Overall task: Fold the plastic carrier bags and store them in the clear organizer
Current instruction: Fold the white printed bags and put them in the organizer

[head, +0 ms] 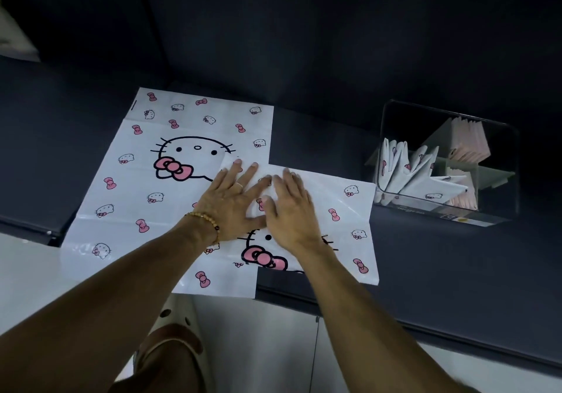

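At the centre of the desk (425, 255), both hands lie flat on the near bag (343, 228). The left hand (231, 201) and right hand (289, 210) are side by side, thumbs almost touching. Fingers are straight and spread, pointing away from the body. Neither grip is clenched; both are released and pressing down on the plastic, holding nothing.

The near bag lies directly under the palms. Its long axis appears to run left to right, with most of its free area extending to the right of the right hand. Its far edge sits just beyond the fingertips. Its left part overlaps the far bag (170, 179), a larger printed sheet lying flat, with its long axis running away from the body. The left hand rests where the two bags overlap.

The organizer (504, 155) stands to the right, well apart from both hands, beyond the right edge of the near bag. Folded bags (404, 173) already stand inside its compartments. The right hand is the nearer one to it.

Judgement: the step in hand is flattening or creasing the near bag. A fold would likely carry the free right portion across toward the hands. The overlap poses a risk: plastic slides on plastic, so the lower sheet may shift.
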Demonstrator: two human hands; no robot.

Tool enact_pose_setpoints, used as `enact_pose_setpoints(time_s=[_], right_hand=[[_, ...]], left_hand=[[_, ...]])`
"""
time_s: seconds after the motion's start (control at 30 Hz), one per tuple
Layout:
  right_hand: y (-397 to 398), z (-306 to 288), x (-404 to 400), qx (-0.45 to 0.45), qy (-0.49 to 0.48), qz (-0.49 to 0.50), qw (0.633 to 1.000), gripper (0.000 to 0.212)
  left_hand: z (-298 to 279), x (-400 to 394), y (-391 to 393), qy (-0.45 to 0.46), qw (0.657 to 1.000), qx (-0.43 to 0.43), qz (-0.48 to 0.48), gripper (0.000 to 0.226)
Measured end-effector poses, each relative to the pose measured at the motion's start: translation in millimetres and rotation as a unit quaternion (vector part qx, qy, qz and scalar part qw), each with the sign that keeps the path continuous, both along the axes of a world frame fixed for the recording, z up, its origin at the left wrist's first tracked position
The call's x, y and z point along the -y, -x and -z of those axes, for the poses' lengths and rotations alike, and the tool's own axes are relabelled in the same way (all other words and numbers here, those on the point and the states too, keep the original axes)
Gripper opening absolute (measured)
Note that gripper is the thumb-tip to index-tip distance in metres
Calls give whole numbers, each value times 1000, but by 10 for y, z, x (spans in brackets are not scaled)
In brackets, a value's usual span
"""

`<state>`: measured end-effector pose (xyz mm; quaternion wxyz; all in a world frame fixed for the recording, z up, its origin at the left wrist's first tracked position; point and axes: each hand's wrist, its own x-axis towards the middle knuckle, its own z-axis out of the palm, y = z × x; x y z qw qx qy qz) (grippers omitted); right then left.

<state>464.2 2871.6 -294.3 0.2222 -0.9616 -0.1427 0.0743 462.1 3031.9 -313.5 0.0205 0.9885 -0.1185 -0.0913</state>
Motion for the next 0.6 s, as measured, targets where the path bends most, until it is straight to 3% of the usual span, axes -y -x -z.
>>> enact_pose_setpoints(time_s=[0.13,0.27,0.4,0.47,0.53,0.6], right_hand=[[-77,217,536,23,163,32,986,69],[18,178,1109,52,192,32,980,74],[7,31,943,32,213,53,975,67],[40,-85,735,67,178,53,980,65],[154,-188,463,78,89,53,992,63],[341,-206,216,62,5,55,997,56]], left_hand=[[30,-26,7,-11,999,29,-23,100],[-1,-20,10,-3,999,10,-31,101],[-234,78,42,-51,999,11,-6,89],[-374,236,180,-21,997,65,41,62],[-404,425,366,65,985,141,69,37],[-387,504,504,154,977,145,34,40]])
